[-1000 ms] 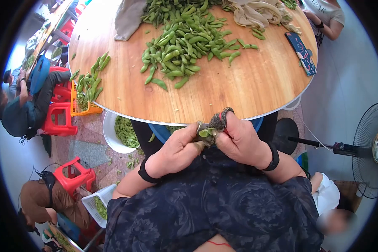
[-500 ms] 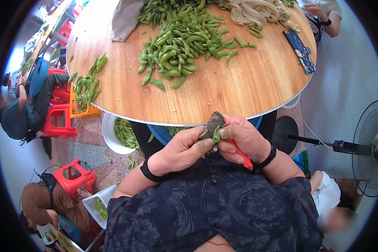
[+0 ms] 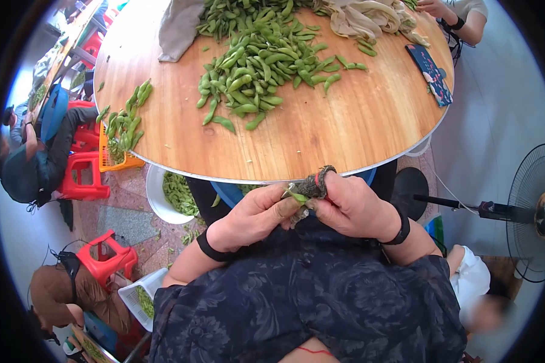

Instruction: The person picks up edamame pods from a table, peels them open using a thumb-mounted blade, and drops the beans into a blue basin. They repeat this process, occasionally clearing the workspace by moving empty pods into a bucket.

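My left hand (image 3: 255,213) pinches a green pod (image 3: 298,196) between thumb and fingers, in front of my body below the table edge. My right hand (image 3: 358,209) is closed at the pod's other side, its thumb and fingers meeting it. A dark, dirty wrap with a red band (image 3: 316,184) covers a digit where the hands meet; whose digit it is, I cannot tell. A big heap of green pods (image 3: 263,66) lies on the round wooden table (image 3: 345,133). Beneath the hands, a blue basin (image 3: 225,192) is partly hidden.
A white bucket of beans (image 3: 157,193) stands left of my legs. An orange basket (image 3: 124,162) sits by the table's left edge. A dark patterned case (image 3: 430,75) and cloths (image 3: 363,21) lie on the table. A fan (image 3: 530,212) stands right. Other people sit around.
Both hands have shifted slightly and turned around the pod. The red piece hanging under my right hand is no longer visible. The co-worker's hand at the top right has moved toward the table.
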Action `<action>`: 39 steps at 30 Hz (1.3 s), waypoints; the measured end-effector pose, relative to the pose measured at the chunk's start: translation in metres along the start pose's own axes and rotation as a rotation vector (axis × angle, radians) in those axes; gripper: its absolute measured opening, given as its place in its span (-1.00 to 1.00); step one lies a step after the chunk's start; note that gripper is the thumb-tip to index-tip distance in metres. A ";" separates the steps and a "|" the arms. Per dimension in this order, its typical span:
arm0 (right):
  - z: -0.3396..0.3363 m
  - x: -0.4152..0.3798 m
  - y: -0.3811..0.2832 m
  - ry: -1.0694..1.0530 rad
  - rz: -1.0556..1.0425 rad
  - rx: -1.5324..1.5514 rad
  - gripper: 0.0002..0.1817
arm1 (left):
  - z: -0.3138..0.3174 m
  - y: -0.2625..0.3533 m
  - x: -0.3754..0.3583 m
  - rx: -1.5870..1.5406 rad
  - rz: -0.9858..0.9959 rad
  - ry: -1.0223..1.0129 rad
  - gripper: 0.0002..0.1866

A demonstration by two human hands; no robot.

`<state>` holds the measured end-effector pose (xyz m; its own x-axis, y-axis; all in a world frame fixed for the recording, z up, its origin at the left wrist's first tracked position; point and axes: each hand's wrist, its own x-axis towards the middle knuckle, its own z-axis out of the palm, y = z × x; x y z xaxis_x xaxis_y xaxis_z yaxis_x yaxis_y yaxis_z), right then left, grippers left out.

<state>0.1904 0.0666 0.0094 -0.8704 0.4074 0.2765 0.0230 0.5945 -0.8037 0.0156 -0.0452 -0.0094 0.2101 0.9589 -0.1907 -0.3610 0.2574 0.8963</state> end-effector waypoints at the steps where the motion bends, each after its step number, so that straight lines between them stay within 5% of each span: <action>1: -0.001 0.000 0.000 -0.002 0.018 0.072 -0.78 | 0.002 0.000 0.000 -0.003 0.027 0.023 -0.78; 2: -0.001 0.000 -0.003 -0.002 0.019 0.071 -0.78 | 0.000 -0.005 0.001 -0.004 0.027 0.021 -0.78; 4: -0.003 -0.002 -0.010 -0.060 0.128 -0.143 -0.79 | -0.006 -0.015 0.005 0.762 0.404 0.139 -0.81; 7: -0.003 -0.001 -0.005 -0.043 0.160 0.010 -0.81 | 0.001 -0.013 0.004 0.785 0.403 0.151 -0.84; 8: -0.003 -0.001 -0.008 -0.041 0.159 0.005 -0.81 | 0.003 -0.007 0.002 0.784 0.408 0.149 -0.84; 10: -0.002 0.001 -0.015 -0.008 0.187 0.104 -0.83 | 0.006 0.007 -0.002 0.411 0.100 0.026 -0.86; 11: 0.000 0.000 -0.019 0.024 0.094 -0.122 -0.83 | 0.008 0.009 -0.002 0.334 0.068 0.052 -0.88; 12: -0.003 0.001 -0.019 0.007 -0.249 -0.476 -0.82 | 0.007 0.007 -0.001 0.339 0.093 0.037 -0.88; 14: -0.008 0.003 -0.026 0.008 -0.315 -0.452 -0.82 | 0.002 -0.003 0.000 0.261 0.127 0.024 -0.80; 22: -0.031 0.012 -0.008 0.205 0.097 -0.251 -0.82 | -0.002 -0.004 0.003 0.738 0.330 -0.005 -0.72; 26: -0.023 0.024 -0.022 -0.034 0.020 -0.323 -0.76 | -0.004 -0.009 -0.005 0.407 0.221 0.012 -0.81; 28: -0.018 0.030 -0.023 -0.215 -0.085 -0.327 -0.77 | -0.009 -0.003 -0.007 -0.018 0.052 -0.079 -0.60; 31: -0.033 0.048 -0.017 -0.295 0.000 -0.239 -0.82 | -0.007 0.008 -0.011 -0.005 0.013 0.103 -0.52; 33: -0.062 0.063 0.022 0.063 -0.005 -0.500 -0.83 | -0.010 0.015 -0.025 0.027 0.049 0.252 -0.63; 35: -0.096 0.084 0.043 0.193 0.316 -0.702 -0.79 | -0.023 0.016 -0.046 0.210 0.134 0.430 -0.68; 37: -0.120 0.089 0.086 0.185 0.225 -0.792 -0.78 | -0.047 0.006 -0.072 0.385 0.211 0.686 -0.70; 39: -0.128 0.086 0.107 0.177 0.136 -0.875 -0.78 | -0.070 0.003 -0.097 0.820 0.244 0.923 -0.50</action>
<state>0.1808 0.2542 0.0144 -0.7459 0.5708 0.3432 0.5493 0.8186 -0.1677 -0.0692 -0.1295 -0.0166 -0.6147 0.7820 0.1033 0.4381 0.2296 0.8691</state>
